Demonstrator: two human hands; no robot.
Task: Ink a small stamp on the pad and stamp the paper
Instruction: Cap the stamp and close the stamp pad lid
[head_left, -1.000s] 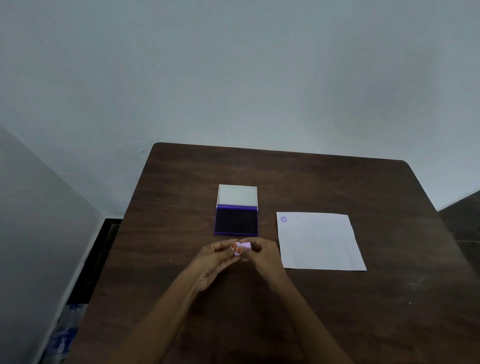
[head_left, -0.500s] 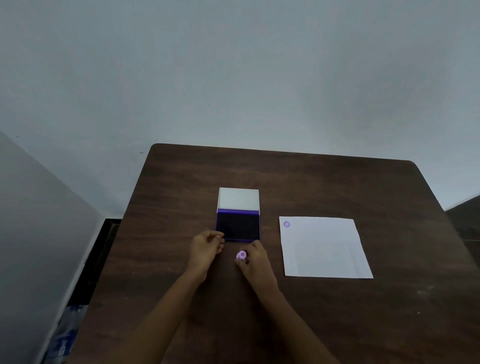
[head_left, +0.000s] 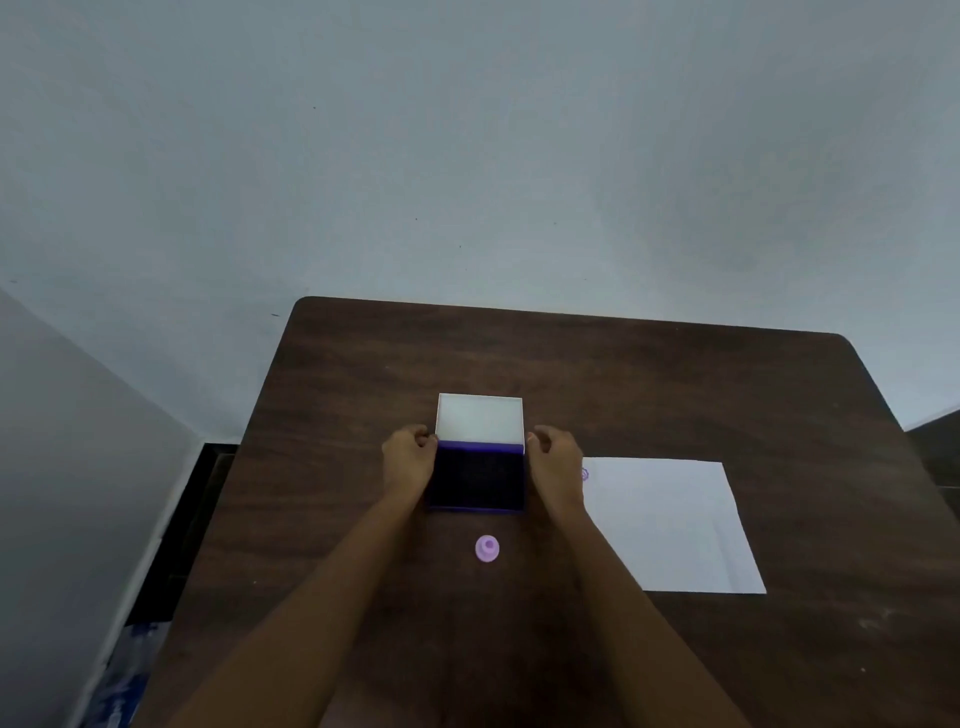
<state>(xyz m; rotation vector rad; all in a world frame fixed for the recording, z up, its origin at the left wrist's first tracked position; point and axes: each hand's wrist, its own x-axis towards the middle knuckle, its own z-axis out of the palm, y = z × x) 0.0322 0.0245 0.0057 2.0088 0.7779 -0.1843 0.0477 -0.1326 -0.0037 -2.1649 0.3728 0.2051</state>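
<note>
A purple ink pad (head_left: 477, 478) lies open in the middle of the dark wooden table (head_left: 675, 384), its white lid (head_left: 479, 418) raised behind it. My left hand (head_left: 408, 460) pinches the lid's lower left corner and my right hand (head_left: 556, 465) pinches the lower right corner. A small pink stamp (head_left: 487, 548) stands alone on the table between my forearms, nearer to me than the pad. A white sheet of paper (head_left: 670, 525) lies to the right of the pad, with one purple stamp mark (head_left: 585, 474) at its top left corner, partly behind my right hand.
The table's left edge runs beside a grey wall, with a dark gap and blue-and-white things (head_left: 124, 675) on the floor below. A pale wall stands behind the table's far edge.
Both hands held the pink stamp a second ago. The right hand set it on the table, then both hands moved forward to the two sides of the ink pad's lid.
</note>
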